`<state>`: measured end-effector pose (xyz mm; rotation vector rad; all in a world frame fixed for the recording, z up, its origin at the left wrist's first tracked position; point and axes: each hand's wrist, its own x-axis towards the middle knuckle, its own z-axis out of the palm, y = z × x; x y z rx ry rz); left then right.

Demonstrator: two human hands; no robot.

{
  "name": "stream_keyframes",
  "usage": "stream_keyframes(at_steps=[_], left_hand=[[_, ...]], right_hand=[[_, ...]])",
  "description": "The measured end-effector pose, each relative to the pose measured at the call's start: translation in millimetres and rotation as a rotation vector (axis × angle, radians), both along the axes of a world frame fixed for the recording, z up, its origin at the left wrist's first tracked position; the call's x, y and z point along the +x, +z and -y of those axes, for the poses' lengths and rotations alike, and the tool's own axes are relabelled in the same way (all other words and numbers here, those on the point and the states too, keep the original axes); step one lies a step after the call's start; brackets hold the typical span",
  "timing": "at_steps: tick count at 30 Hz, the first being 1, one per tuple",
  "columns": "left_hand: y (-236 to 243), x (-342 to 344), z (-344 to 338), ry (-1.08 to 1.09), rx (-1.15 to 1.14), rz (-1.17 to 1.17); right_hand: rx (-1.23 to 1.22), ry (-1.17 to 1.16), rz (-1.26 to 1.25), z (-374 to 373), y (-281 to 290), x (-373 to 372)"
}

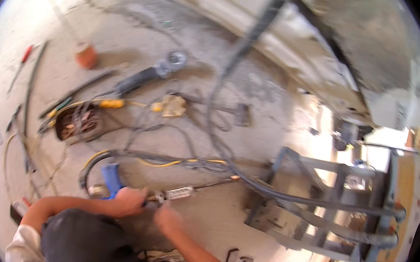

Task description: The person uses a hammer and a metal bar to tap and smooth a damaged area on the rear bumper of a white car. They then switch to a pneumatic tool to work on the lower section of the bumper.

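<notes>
My left hand (131, 202) is wrapped round a dent-puller gun (111, 178) at the front of its blue grip. A chrome sliding weight (179, 193) sits on the gun's long metal rod (217, 183), which points right and slightly away. Just below the weight's near end is my right hand (170, 221), its fingers smeared by motion, so I cannot tell whether it touches the tool. A thick black cable (98, 159) loops behind the blue grip. A dark rounded shape (86, 241) lies under my left forearm.
A car's pale sill (202, 7) crosses the top. A metal frame cart (339, 195) carries cables at right. On the concrete lie a grinder (146, 77), a hammer (241, 115), an orange-headed mallet (86, 55), a red-handled screwdriver (26, 54) and a can (62, 128) of copper-coloured pieces.
</notes>
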<state>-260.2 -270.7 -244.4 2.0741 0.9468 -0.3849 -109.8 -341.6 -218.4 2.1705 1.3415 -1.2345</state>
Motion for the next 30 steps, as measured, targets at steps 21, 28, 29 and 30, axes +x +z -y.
stream_keyframes(at_steps=[21,28,29,30], left_hand=[[-18,6,6,-0.002,0.047,0.086],[-30,-4,6,-0.168,0.118,-0.007],[-23,-5,4,-0.252,0.229,0.08],[-9,-3,-4,-0.35,0.334,0.16]], right_hand=[[0.436,-0.11,0.015,69,-97,-3],[0.194,-0.259,-0.125,60,-82,-5],[0.146,-0.267,-0.127,53,-58,1],[0.094,-0.286,-0.133,50,-42,1]])
